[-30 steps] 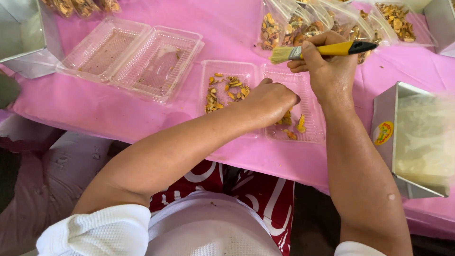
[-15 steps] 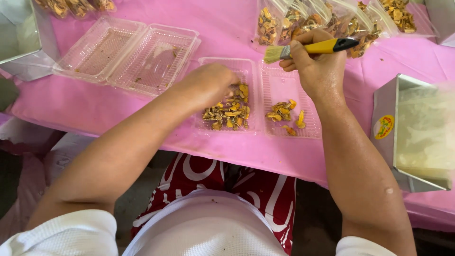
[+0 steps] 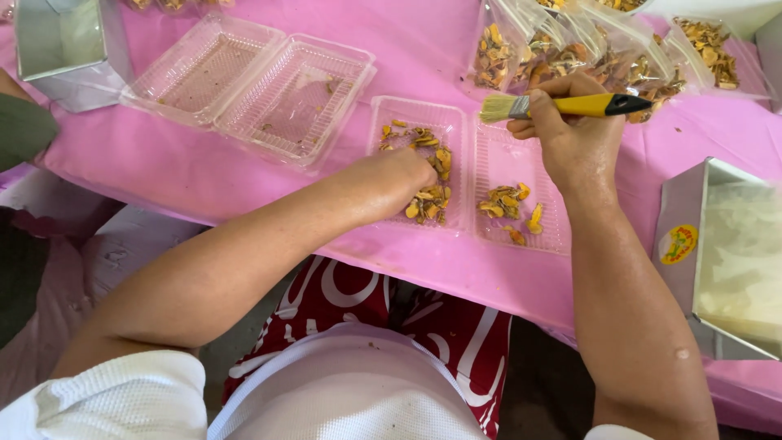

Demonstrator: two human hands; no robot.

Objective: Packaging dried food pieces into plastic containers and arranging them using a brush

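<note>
Shifting rightward within the clear tray [image 3: 383, 110], the left hand [image 3: 403, 175] is pressing loosely curled fingers into yellow pieces [image 3: 430, 204]. Beside that tray, the right hand [image 3: 570, 138] is holding its fingers clamped on a yellow-handled brush [image 3: 570, 105].

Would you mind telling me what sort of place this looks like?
Probably a small food-packing table, perhaps home or market: a pink table cover, clear clamshell trays of yellow dried pieces, filled bags behind, and a brush in the right hand.

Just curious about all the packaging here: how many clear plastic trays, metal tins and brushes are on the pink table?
Clear hinged trays: 2, an empty one and one holding yellow pieces
Metal tins: 2, one far left, one right
Brushes: 1, in the right hand
Total: 5
</note>
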